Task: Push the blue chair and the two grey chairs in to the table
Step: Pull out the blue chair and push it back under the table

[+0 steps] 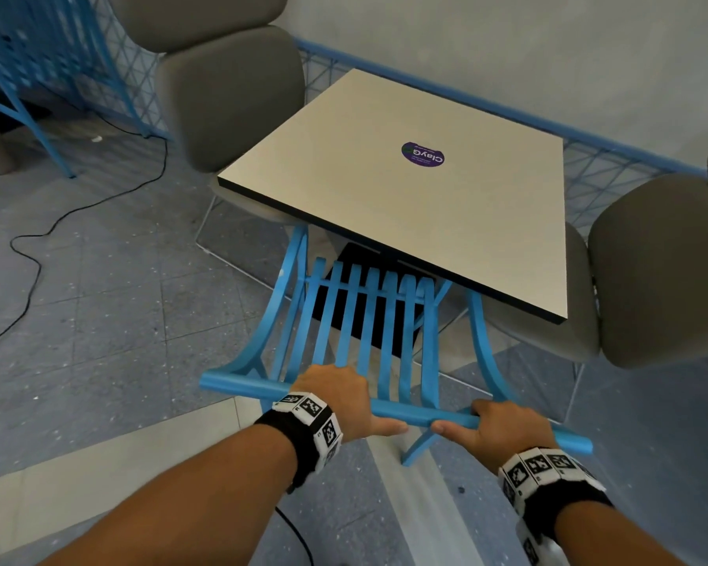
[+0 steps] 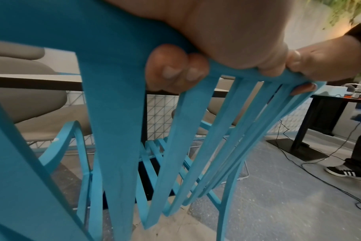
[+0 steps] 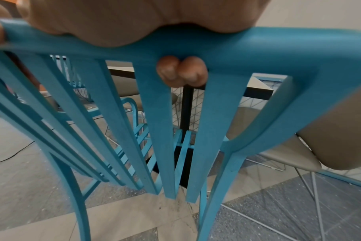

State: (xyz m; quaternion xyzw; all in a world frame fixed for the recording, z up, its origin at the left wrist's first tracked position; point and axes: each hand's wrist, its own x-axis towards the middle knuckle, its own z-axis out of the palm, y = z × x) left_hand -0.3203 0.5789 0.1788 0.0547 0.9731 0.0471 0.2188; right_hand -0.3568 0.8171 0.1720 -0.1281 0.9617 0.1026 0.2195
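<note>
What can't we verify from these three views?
- Blue chair seat front: head view, hidden under the tabletop.
- Left hand and right hand fingertips: head view, curled behind the top rail; only the wrist views show them.
- Sticker small print: too small.
- Right grey chair: cut off by the frame edge.
- Table base: mostly hidden by slats.

A square pale table with a dark edge stands on a grey-blue speckled floor, and the only thing on its top is a round purple sticker near the middle. The blue chair and the two grey chairs stand on that floor around it, their seats reaching under the tabletop. A black cable snakes across the tiles to the left, and a paler band of flooring runs, I think, diagonally beneath the blue chair's rear legs.
</note>
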